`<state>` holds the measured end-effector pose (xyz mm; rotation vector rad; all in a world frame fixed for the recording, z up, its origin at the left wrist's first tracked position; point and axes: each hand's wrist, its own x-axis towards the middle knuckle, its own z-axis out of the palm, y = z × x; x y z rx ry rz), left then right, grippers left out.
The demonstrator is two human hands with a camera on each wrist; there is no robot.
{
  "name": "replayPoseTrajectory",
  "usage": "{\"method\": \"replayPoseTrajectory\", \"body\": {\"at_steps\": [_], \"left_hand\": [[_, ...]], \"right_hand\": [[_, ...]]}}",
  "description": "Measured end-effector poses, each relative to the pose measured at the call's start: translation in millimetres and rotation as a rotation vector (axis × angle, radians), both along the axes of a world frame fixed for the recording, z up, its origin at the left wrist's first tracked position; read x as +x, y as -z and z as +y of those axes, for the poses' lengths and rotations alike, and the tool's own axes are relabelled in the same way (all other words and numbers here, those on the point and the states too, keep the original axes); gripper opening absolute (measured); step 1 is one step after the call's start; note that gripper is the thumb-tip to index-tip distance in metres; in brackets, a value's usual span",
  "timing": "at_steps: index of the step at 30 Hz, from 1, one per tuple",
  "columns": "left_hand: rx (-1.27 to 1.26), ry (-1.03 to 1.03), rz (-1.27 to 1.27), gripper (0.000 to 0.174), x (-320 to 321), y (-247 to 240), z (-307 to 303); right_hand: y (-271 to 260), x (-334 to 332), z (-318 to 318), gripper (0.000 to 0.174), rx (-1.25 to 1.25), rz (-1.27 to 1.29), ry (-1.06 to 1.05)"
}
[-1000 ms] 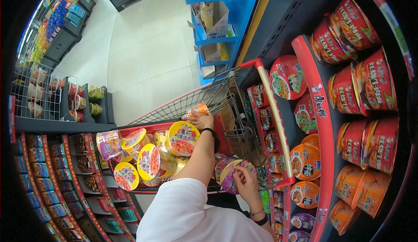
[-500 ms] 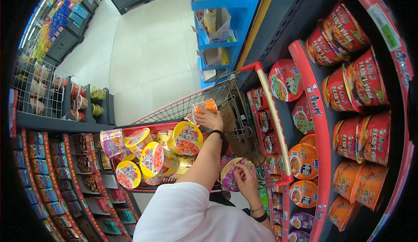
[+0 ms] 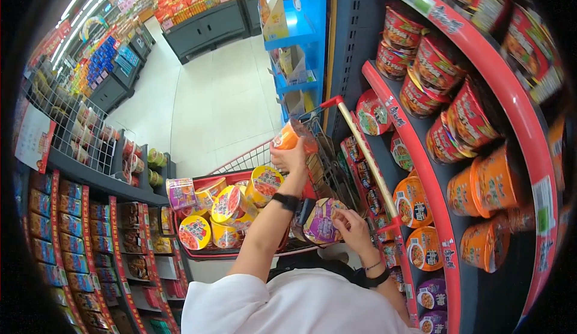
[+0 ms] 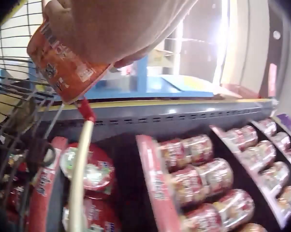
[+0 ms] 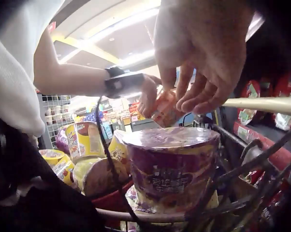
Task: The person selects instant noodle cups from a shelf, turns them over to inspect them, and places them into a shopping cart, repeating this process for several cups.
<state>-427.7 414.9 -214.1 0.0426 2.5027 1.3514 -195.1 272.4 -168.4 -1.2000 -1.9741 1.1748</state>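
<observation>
My left hand [image 3: 290, 158] grips an orange instant noodle cup [image 3: 287, 134] and holds it tilted above the shopping cart [image 3: 246, 161]. In the left wrist view the orange noodle cup [image 4: 63, 67] shows below the hand, its far side hidden. My right hand [image 3: 356, 230] hovers with loosely bent fingers [image 5: 203, 94] just over the lid of a purple noodle tub [image 5: 172, 169]. That tub stands inside the cart near its handle. Several yellow noodle tubs [image 3: 227, 204] lie heaped in the cart's other end, beside a purple and white one [image 3: 181, 194].
Shelves [image 3: 396, 115] of red, orange and purple noodle tubs rise on the right, close to the cart handle [image 3: 368, 161]. Low racks of packets [image 3: 72, 226] run along the left. A blue display stand [image 3: 294, 30] and pale floor tiles [image 3: 210, 100] lie ahead.
My left hand has lifted the orange noodle cup up and away from the yellow tubs. My right hand stays by the purple tub. The head view has tilted up, showing more of the aisle.
</observation>
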Motion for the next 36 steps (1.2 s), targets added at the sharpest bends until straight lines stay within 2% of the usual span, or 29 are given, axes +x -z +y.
{"method": "replayPoseTrajectory", "body": {"at_steps": [1,2,4,5,6,8,9,10,11,12,13,14,16,17,18,20,22,23,24,26,27,28,30,32,34,35,36], "left_hand": [[0.153,0.015,-0.028,0.097,-4.5,-9.2,-13.2],[0.159,0.023,-0.012,0.097,-8.3,-17.4,-28.5],[0.878,0.324,-0.510,0.084,-6.1,-64.1,-70.7],[0.858,0.397,-0.634,0.077,-1.3,-87.4,-95.7],[0.855,0.413,-0.628,0.077,2.8,-103.3,-114.4],[0.882,0.421,-1.123,0.079,15.9,-127.9,-144.3],[0.871,0.438,-1.127,0.079,29.7,-140.7,-156.8],[0.941,0.574,-1.326,0.081,45.6,-152.8,-167.8],[0.999,0.711,-1.534,0.083,60.8,-159.6,-176.3],[0.975,0.730,-1.553,0.083,74.9,-161.0,-182.8],[0.921,0.856,-1.528,0.086,89.4,-161.0,-187.8],[0.869,0.986,-1.501,0.088,103.8,-161.4,-191.0],[0.832,1.057,-1.567,0.090,130.5,-163.4,-195.5],[0.786,1.092,-1.520,0.092,142.7,-164.7,-197.8],[0.741,1.128,-1.473,0.093,154.1,-164.1,-199.7],[0.764,1.260,-1.550,0.096,171.8,-160.6,-201.7],[0.931,1.571,-1.138,0.099,192.4,-167.9,-205.5],[0.942,1.476,-1.115,0.108,202.6,-169.9,-206.5],[0.921,1.521,-1.141,0.108,213.2,-170.4,-207.2],[0.997,1.637,-0.733,0.112,232.1,-170.4,-210.5],[0.837,1.832,-0.260,0.109,233.5,-174.2,-199.6],[0.843,1.853,-0.266,0.109,242.2,-178.2,-198.4],[0.831,1.829,-0.452,0.104,267.2,-201.0,-194.2],[0.878,1.861,-0.398,0.091,289.0,-205.5,-185.2],[1.024,1.918,-0.039,0.081,311.5,-207.3,-163.0],[1.029,1.918,-0.041,0.081,323.3,-214.5,-157.7],[1.109,1.853,-0.151,0.075,335.8,-222.2,-154.4]], "right_hand": [[-0.9,6.2,0.5,0.028,0.065,-0.032,-0.050],[-0.2,12.6,0.2,0.028,0.129,-0.065,-0.098],[-2.1,21.3,-1.8,0.030,0.211,-0.050,-0.125],[-13.4,24.8,-4.3,0.031,0.148,0.014,-0.077],[-21.6,29.1,-4.8,0.032,0.085,0.077,-0.030],[-35.8,40.0,-3.5,0.038,0.109,0.111,-0.016],[-53.2,46.1,-6.1,0.045,0.177,0.165,0.024],[-68.3,52.8,-9.1,0.052,0.245,0.216,0.068],[-78.3,60.4,-11.8,0.052,0.246,0.215,0.095],[-87.1,69.2,-15.0,0.062,0.289,0.316,0.105],[-94.8,79.1,-19.5,0.072,0.337,0.413,0.116],[-103.0,88.5,-25.1,0.072,0.346,0.404,0.149],[-114.1,106.3,-37.2,0.084,0.281,0.561,0.125],[-112.6,116.0,-42.3,0.090,0.245,0.495,0.130],[-113.8,124.8,-49.5,0.090,0.256,0.487,0.166],[-119.5,143.0,-64.0,0.091,0.268,0.581,0.238],[-126.3,161.8,-79.9,0.098,0.268,0.610,0.337],[-127.6,168.8,-87.2,0.101,0.365,0.624,0.368],[-128.4,176.1,-94.7,0.104,0.461,0.633,0.394],[-127.9,189.0,-112.7,0.105,0.508,0.635,0.448],[-128.4,194.6,-119.4,0.107,0.539,0.644,0.453],[-130.2,201.2,-123.9,0.107,0.552,0.639,0.471],[-135.6,217.1,-130.7,0.105,0.632,0.568,0.642],[-145.1,234.8,-130.4,0.102,0.697,0.461,0.720],[-156.1,250.4,-123.4,0.096,0.806,0.136,0.885],[-157.1,253.5,-116.1,0.086,0.829,0.150,0.944],[-157.6,258.1,-108.0,0.086,0.832,0.148,0.945]]}}
